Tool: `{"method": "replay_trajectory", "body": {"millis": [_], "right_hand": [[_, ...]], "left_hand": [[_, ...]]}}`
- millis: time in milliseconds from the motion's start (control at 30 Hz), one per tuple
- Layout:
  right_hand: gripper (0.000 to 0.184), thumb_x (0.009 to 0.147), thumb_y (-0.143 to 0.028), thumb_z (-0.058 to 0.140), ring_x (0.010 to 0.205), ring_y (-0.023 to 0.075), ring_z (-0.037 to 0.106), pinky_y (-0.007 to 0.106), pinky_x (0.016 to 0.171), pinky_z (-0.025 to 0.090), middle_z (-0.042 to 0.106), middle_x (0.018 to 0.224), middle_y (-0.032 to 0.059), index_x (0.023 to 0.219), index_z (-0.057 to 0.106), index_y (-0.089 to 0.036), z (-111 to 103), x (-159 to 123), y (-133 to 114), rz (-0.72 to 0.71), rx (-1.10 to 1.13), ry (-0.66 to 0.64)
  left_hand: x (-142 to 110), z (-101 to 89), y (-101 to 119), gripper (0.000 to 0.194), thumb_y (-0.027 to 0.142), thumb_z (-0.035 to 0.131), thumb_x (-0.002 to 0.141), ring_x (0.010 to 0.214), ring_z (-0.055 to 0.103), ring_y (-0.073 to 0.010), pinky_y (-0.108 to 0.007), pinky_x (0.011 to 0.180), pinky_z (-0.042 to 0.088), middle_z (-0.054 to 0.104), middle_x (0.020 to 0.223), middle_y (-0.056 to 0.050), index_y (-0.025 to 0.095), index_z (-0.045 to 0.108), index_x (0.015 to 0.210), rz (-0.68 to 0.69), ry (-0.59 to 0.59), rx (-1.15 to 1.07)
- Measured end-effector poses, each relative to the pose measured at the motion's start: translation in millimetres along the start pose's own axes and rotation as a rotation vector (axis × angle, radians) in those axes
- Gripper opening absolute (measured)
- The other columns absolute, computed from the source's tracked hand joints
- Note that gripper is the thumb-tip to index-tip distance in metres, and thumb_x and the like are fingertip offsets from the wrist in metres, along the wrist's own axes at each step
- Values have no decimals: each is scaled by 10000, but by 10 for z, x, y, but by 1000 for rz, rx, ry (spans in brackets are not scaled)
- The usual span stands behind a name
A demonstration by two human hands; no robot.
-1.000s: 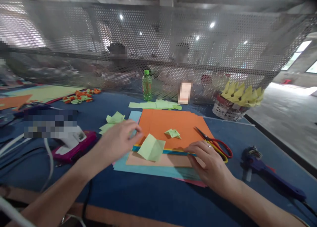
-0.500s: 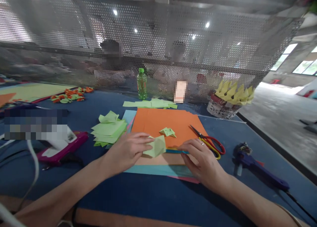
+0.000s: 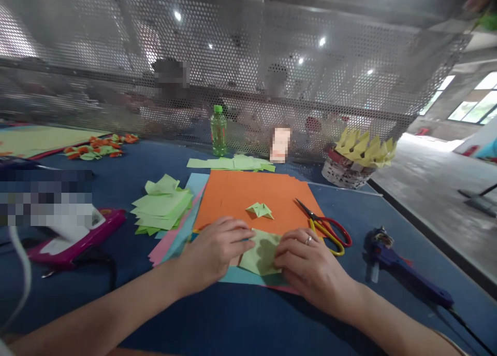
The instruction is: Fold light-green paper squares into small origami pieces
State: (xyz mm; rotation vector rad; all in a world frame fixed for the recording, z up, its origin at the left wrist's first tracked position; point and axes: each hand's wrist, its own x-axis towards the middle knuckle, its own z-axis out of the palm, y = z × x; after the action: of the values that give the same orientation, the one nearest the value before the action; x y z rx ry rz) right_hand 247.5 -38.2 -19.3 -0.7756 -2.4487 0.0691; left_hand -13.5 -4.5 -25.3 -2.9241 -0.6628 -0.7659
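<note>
A light green square of paper (image 3: 261,253) lies at the front edge of the stack, between both hands. My left hand (image 3: 221,250) has its fingers on the paper's left side. At the right side, my right hand (image 3: 308,262), with a ring on one finger, grips the edge with curled fingers. Just beyond sits a small folded green paper piece (image 3: 261,210) on the orange paper sheets (image 3: 236,190). Scissors with red and yellow handles (image 3: 324,226) rest at the stack's right edge.
Green paper squares (image 3: 163,205) are piled at left, beside a magenta power strip (image 3: 81,242). Green strips (image 3: 233,162) and a green bottle (image 3: 218,130) stand behind the stack. A purple glue gun (image 3: 411,273) lies right; a basket with yellow paper points (image 3: 347,167) stands back right.
My left hand has brought the green paper square right and nearer to me. My right hand has gone from the stack's edge to the paper's right side.
</note>
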Motion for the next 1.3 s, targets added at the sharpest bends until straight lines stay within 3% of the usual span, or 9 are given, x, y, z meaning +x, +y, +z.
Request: {"method": "replay_trajectory", "body": {"millis": [100, 267, 433, 600, 900, 1100, 1300], "right_hand": [[132, 946, -136, 565, 913, 194, 602, 364, 860, 403, 719, 925, 14, 914, 668, -211, 0, 8, -41, 2, -2, -37], [111, 932, -159, 614, 946, 196, 604, 359, 882, 428, 727, 941, 9, 950, 696, -232, -1, 1, -36, 78, 76, -112], [26, 909, -252, 695, 933, 173, 613, 306, 804, 482, 690, 969, 9, 896, 717, -258, 39, 15, 9, 316, 238, -141], [123, 889, -311, 724, 903, 176, 611, 292, 717, 490, 644, 982, 18, 807, 675, -233, 60, 75, -23, 496, 262, -155], [145, 883, -240, 731, 968, 213, 558, 356, 804, 473, 611, 989, 18, 824, 599, -223, 122, 119, -83, 512, 154, -150], [157, 871, -183, 732, 921, 214, 539, 369, 792, 463, 610, 943, 16, 806, 593, -216, 144, 133, -87, 497, 121, -132], [153, 860, -162, 730, 925, 230, 547, 386, 801, 465, 623, 953, 27, 877, 591, -222, 164, 105, 7, 490, 105, -100]], "left_hand": [[-30, -32, 174, 381, 16, 385, 921, 1066, 607, -238, -406, 929, 495, 710, 1142, -84, 155, 660, 1146, -23, 63, -73], [-102, -42, 390, 349, 58, 414, 907, 983, 637, -239, -400, 923, 509, 699, 1141, -100, 124, 641, 1165, 33, -50, -127], [-154, 3, 382, 384, 55, 414, 890, 1014, 635, -261, -434, 960, 496, 688, 1183, -122, 111, 620, 1209, 18, -73, -114], [-200, 53, 411, 395, 65, 455, 859, 1023, 621, -261, -418, 959, 500, 673, 1169, -123, 146, 618, 1209, -38, -92, -115], [-124, -20, 424, 315, 45, 438, 870, 917, 609, -236, -379, 837, 506, 658, 1015, -77, 177, 645, 1067, -122, -74, -167], [-70, -32, 425, 491, 29, 434, 847, 914, 585, -255, -401, 811, 491, 630, 1027, -86, 167, 538, 1306, -88, -140, -120], [-72, 21, 420, 445, 30, 488, 788, 874, 566, -263, -400, 746, 467, 605, 994, -73, 182, 593, 1194, -90, -165, -84]]}}
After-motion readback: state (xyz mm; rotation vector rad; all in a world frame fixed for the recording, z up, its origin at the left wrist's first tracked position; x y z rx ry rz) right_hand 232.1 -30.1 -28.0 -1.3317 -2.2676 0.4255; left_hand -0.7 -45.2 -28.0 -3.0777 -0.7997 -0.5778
